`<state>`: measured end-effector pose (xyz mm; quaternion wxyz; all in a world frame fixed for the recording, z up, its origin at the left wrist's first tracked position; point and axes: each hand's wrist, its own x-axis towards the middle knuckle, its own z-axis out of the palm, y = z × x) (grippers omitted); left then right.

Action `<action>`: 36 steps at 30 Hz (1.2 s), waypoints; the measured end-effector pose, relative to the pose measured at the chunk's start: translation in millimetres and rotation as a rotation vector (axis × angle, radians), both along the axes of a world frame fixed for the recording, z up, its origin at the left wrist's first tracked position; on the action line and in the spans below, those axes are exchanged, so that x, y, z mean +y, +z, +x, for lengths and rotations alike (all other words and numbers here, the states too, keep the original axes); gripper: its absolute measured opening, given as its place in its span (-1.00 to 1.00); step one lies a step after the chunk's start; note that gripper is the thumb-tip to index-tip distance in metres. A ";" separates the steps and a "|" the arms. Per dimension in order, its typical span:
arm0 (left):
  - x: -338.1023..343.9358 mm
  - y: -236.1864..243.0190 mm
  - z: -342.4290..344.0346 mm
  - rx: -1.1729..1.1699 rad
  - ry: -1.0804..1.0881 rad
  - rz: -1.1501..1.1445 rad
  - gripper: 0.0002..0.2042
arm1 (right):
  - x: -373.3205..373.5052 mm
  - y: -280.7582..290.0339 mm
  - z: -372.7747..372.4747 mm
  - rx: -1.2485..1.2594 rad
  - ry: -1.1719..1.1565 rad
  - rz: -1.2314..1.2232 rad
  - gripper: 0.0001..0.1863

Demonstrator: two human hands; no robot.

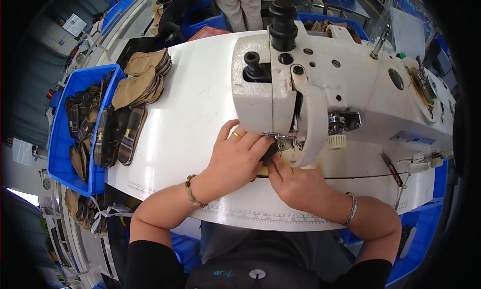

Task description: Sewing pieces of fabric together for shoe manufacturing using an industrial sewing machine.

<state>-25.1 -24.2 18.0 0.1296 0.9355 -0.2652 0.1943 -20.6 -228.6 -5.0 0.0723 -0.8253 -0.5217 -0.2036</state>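
Fingers of the left hand and those of the right hand converged, in the head view, on a small dark piece at the front of a white sewing machine. The dark piece lay between the two sets of fingertips, just beside the machine's metal foot parts. Its visible part looked longer than wide, and that long axis ran aslant: the upper end pointed away and to the right, toward the foot parts, while the lower end pointed back and to the left, toward the person. How far it reached under the hands could not be seen. The left hand bent over its left side, touching it, with the thumb hidden; the right hand's bunched fingertips met its near end. Whether either hand actually pinched it I could not tell. Left of the grip, well apart, plaid pieces stood next to a blue bin, their length running roughly away from the person; a stack of tan pieces lay beyond them. Right of the grip, snips rested slantwise on the white table. Nearer the person than the grip, a ruler scale followed the table's front edge.
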 end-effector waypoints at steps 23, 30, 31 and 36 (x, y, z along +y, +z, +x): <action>3.1 2.6 15.9 -0.210 0.003 -0.144 -0.71 | 12.8 -17.2 29.5 0.127 -0.098 0.465 -0.86; 24.9 33.8 1.0 0.106 0.207 -0.125 -0.55 | 3.7 -12.1 33.9 0.013 -0.040 0.269 -0.82; 24.3 32.7 0.3 0.106 0.208 -0.127 -0.55 | 4.0 -12.4 32.8 0.018 -0.042 0.283 -0.82; 19.0 18.0 4.8 0.087 0.001 -0.363 -0.70 | 7.5 -5.7 30.5 -0.002 -0.086 0.358 -0.80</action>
